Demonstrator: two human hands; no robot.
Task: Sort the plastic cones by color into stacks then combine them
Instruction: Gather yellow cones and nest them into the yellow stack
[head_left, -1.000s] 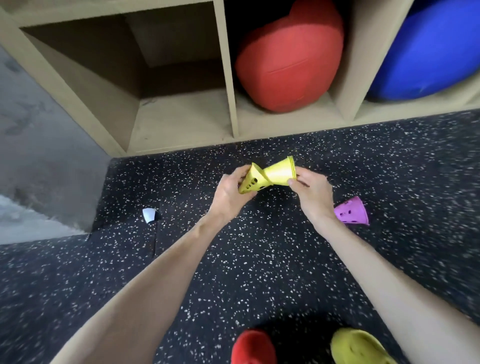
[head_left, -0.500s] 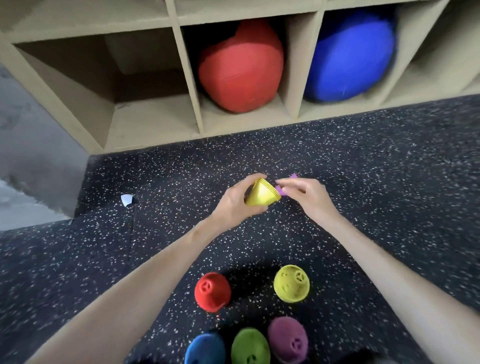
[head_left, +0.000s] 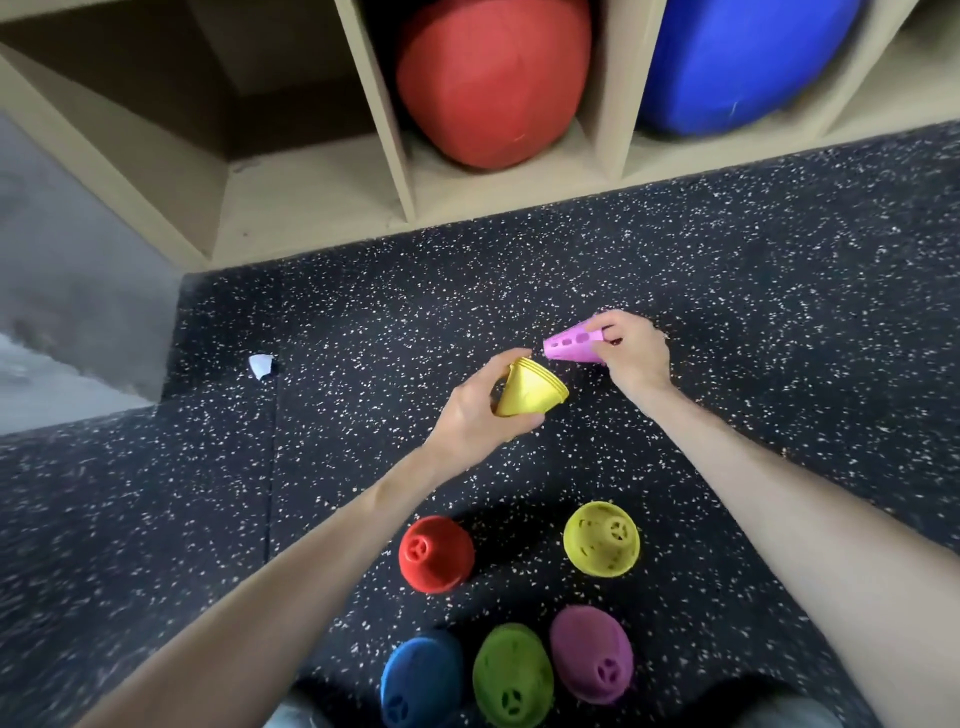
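- Above the speckled black floor (head_left: 779, 291), held up off it: left hand (head_left: 470, 415), fingers and thumb curled round the narrow end of a few nested yellow cones (head_left: 530, 392), wide rims turned toward the right.
- Just to the right and a little farther away: right hand (head_left: 631, 351), fingertips pinching the wide end of a single pink cone (head_left: 571, 347), lying sideways, slotted side up, narrow tip aimed left toward the yellow ones.
- Small gap between pink tip and yellow rims; not touching.
- Nearer the body, standing on the floor with narrow tops up: red stack (head_left: 435, 553) on the left, yellow stack (head_left: 601, 538) on the right, well apart from each other.
- Closest row, side by side and nearly touching: blue stack (head_left: 418, 675), green stack (head_left: 511, 675), purple stack (head_left: 592, 654); number of cones in each impossible to tell from above.
- Off to the left on the floor, near a seam between mats: small white scrap (head_left: 261, 365).
- Along the far edge of the floor: pale wooden shelf unit (head_left: 311, 197), left cubby dark; red ball (head_left: 493, 78) filling the middle cubby, blue ball (head_left: 737, 62) filling the one to its right.
- Far left, beyond the mat edge: grey concrete (head_left: 67, 322).
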